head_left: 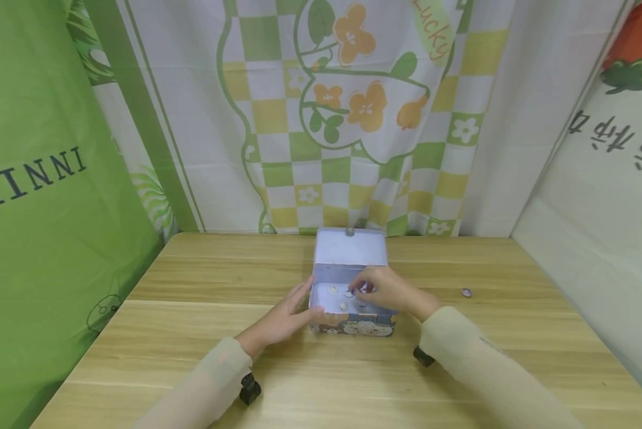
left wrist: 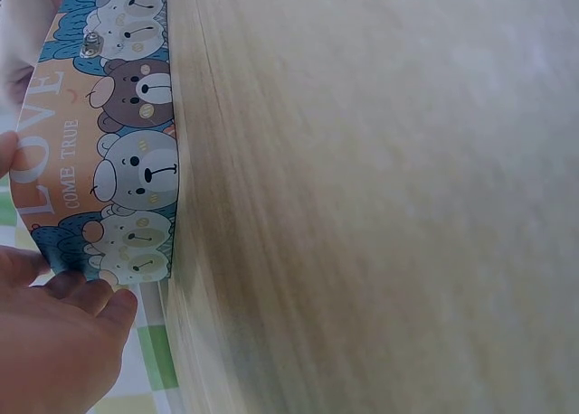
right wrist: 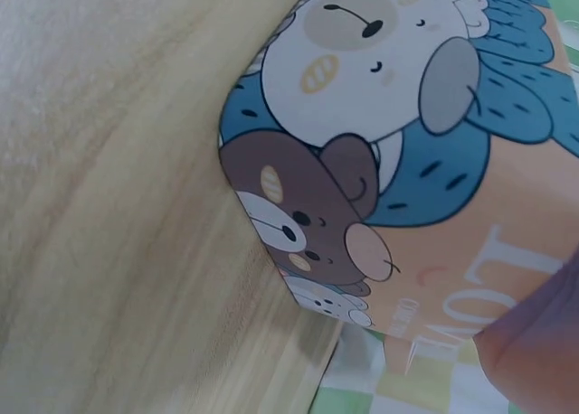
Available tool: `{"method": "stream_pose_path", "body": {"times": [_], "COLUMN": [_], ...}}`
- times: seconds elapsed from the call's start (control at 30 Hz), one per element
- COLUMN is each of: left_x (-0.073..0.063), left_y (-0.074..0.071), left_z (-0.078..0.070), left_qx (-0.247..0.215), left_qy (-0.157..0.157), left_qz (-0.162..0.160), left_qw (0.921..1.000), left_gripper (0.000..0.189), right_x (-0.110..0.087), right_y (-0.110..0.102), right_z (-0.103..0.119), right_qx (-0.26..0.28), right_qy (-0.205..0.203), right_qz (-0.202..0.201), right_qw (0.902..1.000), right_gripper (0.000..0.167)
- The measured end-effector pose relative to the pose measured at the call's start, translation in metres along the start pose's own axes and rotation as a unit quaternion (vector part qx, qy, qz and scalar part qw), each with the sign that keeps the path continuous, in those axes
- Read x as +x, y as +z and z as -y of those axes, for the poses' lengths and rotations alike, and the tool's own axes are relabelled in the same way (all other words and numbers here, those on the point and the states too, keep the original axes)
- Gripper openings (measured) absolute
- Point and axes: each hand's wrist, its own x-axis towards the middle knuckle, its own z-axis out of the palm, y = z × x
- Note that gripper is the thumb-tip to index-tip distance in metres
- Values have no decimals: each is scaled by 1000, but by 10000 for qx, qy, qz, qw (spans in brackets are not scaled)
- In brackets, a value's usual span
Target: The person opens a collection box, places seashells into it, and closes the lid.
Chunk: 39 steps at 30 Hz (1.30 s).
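A small tin box (head_left: 353, 326) printed with cartoon bears stands on the table, its lid (head_left: 350, 249) raised at the back. My left hand (head_left: 284, 317) grips its left front corner, thumb at the front rim and fingers along the side. In the left wrist view the same hand (left wrist: 63, 342) touches the box's end (left wrist: 136, 170). Inside lie several small round discs, one pale disc (head_left: 333, 290) at the left, another (head_left: 344, 306) nearer the front. My right hand (head_left: 387, 289) reaches in over the right wall, curled fingertips at a small disc (head_left: 349, 294); they partly hide it.
One more small round disc (head_left: 466, 292), dark-rimmed, lies on the wooden table (head_left: 219, 262) right of the box. Behind the table hangs a checked, flowered curtain (head_left: 348, 149). Green cloth (head_left: 47, 238) borders the left side, and pale printed cloth (head_left: 594, 208) the right.
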Motion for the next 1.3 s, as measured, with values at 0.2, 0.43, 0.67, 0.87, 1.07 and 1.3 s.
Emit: {"method": "stream_pose_path", "body": {"times": [0.2, 0.43, 0.67, 0.87, 1.07, 1.3], "left_x": [0, 1, 0, 0, 0, 0], "left_y": [0, 0, 0, 0, 0, 0], "left_z": [1, 2, 2, 0, -1, -1], "left_qx": [-35, -31, -35, 39, 103, 52], "left_qy": [-41, -60, -21, 51, 42, 29], "left_qz": [29, 11, 6, 17, 19, 91], "left_qw": [10000, 10000, 10000, 10000, 9999, 9999], "left_gripper": [83, 82, 82, 82, 82, 82], "right_x": [2, 2, -3, -13, -26, -50], "right_y": [5, 5, -4, -17, -31, -50], "right_z": [0, 0, 1, -2, -14, -34], "right_qx": [-189, -180, 101, 105, 192, 347], "right_qy": [-38, -3, 165, 258, 399, 726], "right_qz": [6, -27, -219, -541, -766, -875], "right_qw": [9998, 9998, 9996, 9982, 9961, 9929], "right_gripper": [14, 18, 20, 19, 20, 16]}}
